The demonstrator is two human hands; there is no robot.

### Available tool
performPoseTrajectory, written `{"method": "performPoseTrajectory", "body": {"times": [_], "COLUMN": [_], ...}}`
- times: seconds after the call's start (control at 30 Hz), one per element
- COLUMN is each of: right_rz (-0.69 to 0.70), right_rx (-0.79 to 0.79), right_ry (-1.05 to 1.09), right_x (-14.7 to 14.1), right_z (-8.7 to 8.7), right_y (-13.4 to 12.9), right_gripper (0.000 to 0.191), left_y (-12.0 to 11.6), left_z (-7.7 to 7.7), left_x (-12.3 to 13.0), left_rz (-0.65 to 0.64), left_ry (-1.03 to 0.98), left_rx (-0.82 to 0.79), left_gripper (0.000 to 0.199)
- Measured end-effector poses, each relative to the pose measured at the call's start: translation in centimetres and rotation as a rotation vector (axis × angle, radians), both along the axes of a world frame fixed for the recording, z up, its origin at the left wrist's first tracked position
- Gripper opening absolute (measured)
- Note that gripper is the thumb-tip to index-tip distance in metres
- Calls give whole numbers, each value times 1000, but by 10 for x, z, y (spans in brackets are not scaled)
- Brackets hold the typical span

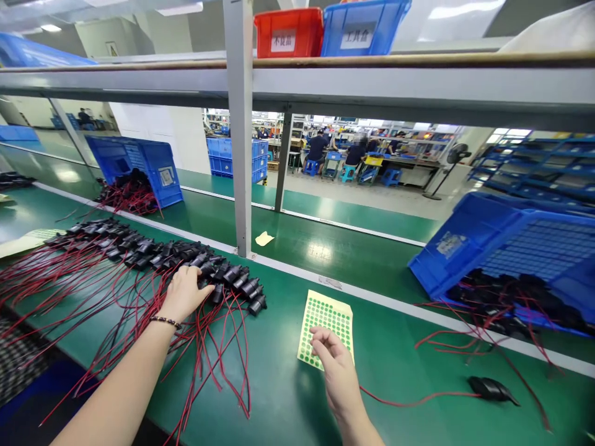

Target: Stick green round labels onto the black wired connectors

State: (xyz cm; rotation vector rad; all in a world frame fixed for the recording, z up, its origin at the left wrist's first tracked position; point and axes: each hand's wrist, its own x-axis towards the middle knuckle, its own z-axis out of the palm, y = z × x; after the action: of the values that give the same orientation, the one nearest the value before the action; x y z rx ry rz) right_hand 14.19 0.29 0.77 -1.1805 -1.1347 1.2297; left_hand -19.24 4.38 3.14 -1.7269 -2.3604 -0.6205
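My left hand is over the near end of a long row of black cylindrical wired parts. Its thumb and forefinger close around one of them; the other fingertips are hidden. Red and dark wires trail from the row toward the front edge. My right hand hovers at the lower part of a pale yellow sheet of round green stickers. Thumb and forefinger are pinched together there, and whatever may be between them is too small to make out. A single black wired part lies to the right, its red wire running behind my right wrist.
Tipped blue crates hold more wired parts, one at the right and one at the back left. A grey post rises behind the row to an overhead shelf. A paper scrap lies beyond. People sit at distant benches.
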Motion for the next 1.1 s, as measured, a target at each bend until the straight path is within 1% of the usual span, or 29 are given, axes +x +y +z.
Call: {"method": "performPoseTrajectory", "body": {"times": [0.07, 0.13, 0.17, 0.2, 0.27, 0.33, 0.37, 0.43, 0.5, 0.57, 0.6, 0.67, 0.7, 0.77, 0.83, 0.87, 0.93, 1.0, 1.07, 1.1], "right_rz": [-9, -12, -22, -41, -94, -186, -261, -467, -709, -907, -970, -1017, -1017, -985, -905, -846, -692, -474, -146, -51], "right_rx": [25, 61, 85, 111, 192, 285, 319, 327, 202, -2, -105, -206, -228, -223, -170, -130, -38, 89, 309, 388], "right_ry": [-4, -15, -33, -66, -197, -406, -527, -769, -969, -1058, -1048, -1009, -987, -958, -934, -922, -895, -849, -750, -737], "right_x": [-3, -6, -7, -6, 6, 32, 51, 96, 145, 189, 207, 233, 241, 249, 244, 236, 211, 171, 122, 98], "right_z": [-3, -5, -5, -5, -2, 3, 6, 8, 4, -6, -13, -23, -27, -29, -25, -21, -11, -3, 4, 6], "right_y": [-1, -4, -5, -4, 2, 11, 15, 20, 20, 17, 15, 11, 9, 7, 7, 8, 10, 9, 4, 1], "right_gripper": [7, 4, 3, 2, 5, 9, 10, 13, 26, 44, 51, 53, 51, 47, 47, 49, 53, 56, 60, 61], "left_y": [-6, -13, -17, -20, -25, -30, -32, -33, -32, -27, -25, -18, -16, -13, -14, -16, -21, -26, -30, -32], "left_z": [15, 30, 35, 39, 40, 33, 27, 12, -4, -18, -24, -31, -34, -35, -34, -33, -30, -28, -28, -29], "left_x": [23, 55, 74, 93, 130, 160, 173, 189, 196, 195, 194, 190, 189, 188, 189, 191, 194, 198, 201, 202], "left_rz": [-89, -261, -361, -466, -681, -870, -942, -1033, -1064, -1055, -1044, -1013, -995, -946, -880, -843, -777, -738, -734, -737], "left_ry": [-1, -69, -125, -183, -300, -394, -432, -498, -560, -631, -675, -784, -845, -971, -1117, -1212, -1442, -1678, -1868, -1949], "left_rx": [151, 266, 285, 269, 181, 54, -14, -156, -288, -389, -423, -457, -469, -498, -545, -572, -635, -721, -837, -889], "left_gripper": [32, 25, 24, 23, 21, 21, 20, 19, 20, 23, 25, 28, 29, 29, 29, 28, 29, 35, 39, 39]}}
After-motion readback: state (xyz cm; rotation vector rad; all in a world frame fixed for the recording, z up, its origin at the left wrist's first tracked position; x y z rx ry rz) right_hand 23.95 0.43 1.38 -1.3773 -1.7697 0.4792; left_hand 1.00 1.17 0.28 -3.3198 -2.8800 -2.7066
